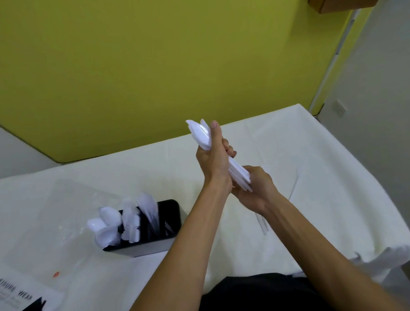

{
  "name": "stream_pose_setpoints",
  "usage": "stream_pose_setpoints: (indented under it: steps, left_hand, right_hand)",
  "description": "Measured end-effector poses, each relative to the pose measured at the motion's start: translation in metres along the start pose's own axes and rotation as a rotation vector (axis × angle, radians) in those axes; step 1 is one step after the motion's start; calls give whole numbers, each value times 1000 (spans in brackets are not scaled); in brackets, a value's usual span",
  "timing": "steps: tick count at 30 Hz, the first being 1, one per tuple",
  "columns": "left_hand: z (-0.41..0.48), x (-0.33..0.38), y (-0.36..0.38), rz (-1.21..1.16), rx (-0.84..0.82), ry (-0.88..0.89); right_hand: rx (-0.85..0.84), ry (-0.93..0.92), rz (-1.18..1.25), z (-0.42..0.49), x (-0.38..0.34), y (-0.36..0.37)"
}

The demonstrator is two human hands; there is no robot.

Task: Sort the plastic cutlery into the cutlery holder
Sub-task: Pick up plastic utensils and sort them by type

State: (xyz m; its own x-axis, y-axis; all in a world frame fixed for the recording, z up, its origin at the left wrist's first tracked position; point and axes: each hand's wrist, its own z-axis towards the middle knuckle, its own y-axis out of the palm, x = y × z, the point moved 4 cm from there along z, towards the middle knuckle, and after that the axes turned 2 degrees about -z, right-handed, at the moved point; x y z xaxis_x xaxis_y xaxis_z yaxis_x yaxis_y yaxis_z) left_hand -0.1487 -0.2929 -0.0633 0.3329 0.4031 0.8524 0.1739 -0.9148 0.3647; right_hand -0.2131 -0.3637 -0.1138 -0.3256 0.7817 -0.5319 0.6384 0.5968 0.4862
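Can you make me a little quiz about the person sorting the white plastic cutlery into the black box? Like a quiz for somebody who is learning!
1. True or false: the black cutlery holder has no cutlery in it yet.
2. Pick one: who holds the bundle of white cutlery? A) one hand only B) both hands C) no hand
3. Fill the gap: the holder stands to the ___ of the hands.

Key
1. False: white pieces stick out of it.
2. B: the left hand grips the bundle near its top, and the right hand holds the handle ends.
3. left
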Motion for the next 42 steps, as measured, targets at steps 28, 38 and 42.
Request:
stream_pose_setpoints:
  steps: [28,38,42]
  left_hand:
    - [-27,73,-187,466,144,488]
    - [-35,84,-184,412,204,649]
    - [-32,87,-190,394,241,637]
  right_hand:
    - [-259,-666,-1253,-24,121,74]
    - [-265,-704,-1297,-20,123,72]
    - [-261,-730,-1325,-18,123,74]
